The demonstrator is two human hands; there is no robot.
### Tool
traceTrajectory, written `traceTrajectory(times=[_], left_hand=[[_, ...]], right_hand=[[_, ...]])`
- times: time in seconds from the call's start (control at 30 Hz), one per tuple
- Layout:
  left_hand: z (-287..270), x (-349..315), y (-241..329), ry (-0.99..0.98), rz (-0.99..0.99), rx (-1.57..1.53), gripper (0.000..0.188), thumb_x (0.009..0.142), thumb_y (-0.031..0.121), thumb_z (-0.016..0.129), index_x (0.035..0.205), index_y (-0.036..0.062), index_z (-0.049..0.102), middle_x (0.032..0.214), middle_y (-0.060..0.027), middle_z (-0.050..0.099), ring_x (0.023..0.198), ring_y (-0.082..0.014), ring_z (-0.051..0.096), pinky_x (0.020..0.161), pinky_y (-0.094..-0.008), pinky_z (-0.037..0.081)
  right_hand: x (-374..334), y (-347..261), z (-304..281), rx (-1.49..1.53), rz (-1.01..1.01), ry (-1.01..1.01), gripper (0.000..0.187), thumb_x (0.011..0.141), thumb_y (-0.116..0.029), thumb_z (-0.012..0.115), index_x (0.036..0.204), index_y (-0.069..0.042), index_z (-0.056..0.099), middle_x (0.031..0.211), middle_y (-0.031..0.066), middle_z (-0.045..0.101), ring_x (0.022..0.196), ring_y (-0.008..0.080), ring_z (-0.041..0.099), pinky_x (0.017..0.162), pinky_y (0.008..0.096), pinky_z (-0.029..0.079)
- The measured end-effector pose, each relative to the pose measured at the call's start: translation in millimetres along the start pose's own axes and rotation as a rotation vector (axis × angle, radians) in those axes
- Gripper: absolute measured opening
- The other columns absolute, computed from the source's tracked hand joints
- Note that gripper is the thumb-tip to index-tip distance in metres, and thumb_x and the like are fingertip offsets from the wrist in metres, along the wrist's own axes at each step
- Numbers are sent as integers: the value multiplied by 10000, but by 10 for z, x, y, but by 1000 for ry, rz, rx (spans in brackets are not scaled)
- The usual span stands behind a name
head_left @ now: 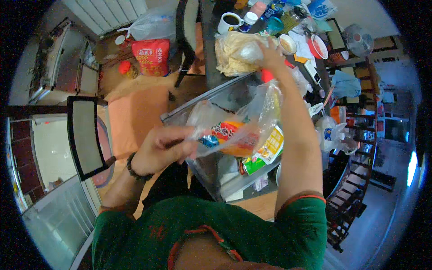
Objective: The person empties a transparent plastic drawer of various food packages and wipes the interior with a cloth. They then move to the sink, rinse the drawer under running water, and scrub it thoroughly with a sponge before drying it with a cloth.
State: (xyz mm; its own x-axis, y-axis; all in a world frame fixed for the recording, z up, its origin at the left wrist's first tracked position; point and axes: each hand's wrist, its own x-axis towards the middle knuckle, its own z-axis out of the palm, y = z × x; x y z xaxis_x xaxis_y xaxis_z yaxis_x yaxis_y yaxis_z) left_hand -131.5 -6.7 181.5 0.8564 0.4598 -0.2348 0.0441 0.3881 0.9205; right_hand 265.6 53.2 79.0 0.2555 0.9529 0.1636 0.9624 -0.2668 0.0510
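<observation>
My left hand is closed, its fingers pinching the edge of a clear plastic bag. An orange-and-red food packet shows through the bag, over a grey see-through bin. A yellow-and-white packet and a green packet lie in the bin beside it. My right hand reaches past the bin's far side, its fingers curled at a crumpled clear plastic bundle. That bundle rests on a pale yellow, bunched bag. Blur partly hides the right fingertips.
Beyond the yellow bag stand a white mug of dark liquid and a white jar. A bowl and a phone lie to the right. A chair and a red sack are at left.
</observation>
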Motion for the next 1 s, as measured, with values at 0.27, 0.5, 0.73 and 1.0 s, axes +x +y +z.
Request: traceTrajectory(times=[0.27,0.5,0.73,1.0], left_hand=[[-38,41,44,-50,-23,1,336,885,178,559,1179,16,551,752,-14,595,612,-50,501,511,-177,394],[78,148,148,-45,1,35,352,880,209,570,1191,46,550,713,3,565,586,-40,470,499,-176,365],[91,220,144,-76,32,6,372,881,215,569,1207,41,532,712,3,560,579,-37,464,494,-170,355],[-165,205,52,-32,146,157,551,831,445,575,1130,-17,563,798,-55,605,730,-124,569,660,-233,449]], right_hand=[[251,600,132,358,150,258,343,672,-24,556,1013,-12,598,929,203,617,866,328,597,782,391,470],[-622,1122,-1631,1126,414,224,382,671,13,666,1046,19,597,942,91,635,829,193,614,754,310,484],[-1417,1825,-600,10,416,104,335,658,-96,660,971,6,597,929,191,621,858,315,612,789,388,475],[-1033,690,-519,-108,232,-146,408,674,-177,712,1041,-54,583,1083,173,559,1004,335,541,854,407,449]])
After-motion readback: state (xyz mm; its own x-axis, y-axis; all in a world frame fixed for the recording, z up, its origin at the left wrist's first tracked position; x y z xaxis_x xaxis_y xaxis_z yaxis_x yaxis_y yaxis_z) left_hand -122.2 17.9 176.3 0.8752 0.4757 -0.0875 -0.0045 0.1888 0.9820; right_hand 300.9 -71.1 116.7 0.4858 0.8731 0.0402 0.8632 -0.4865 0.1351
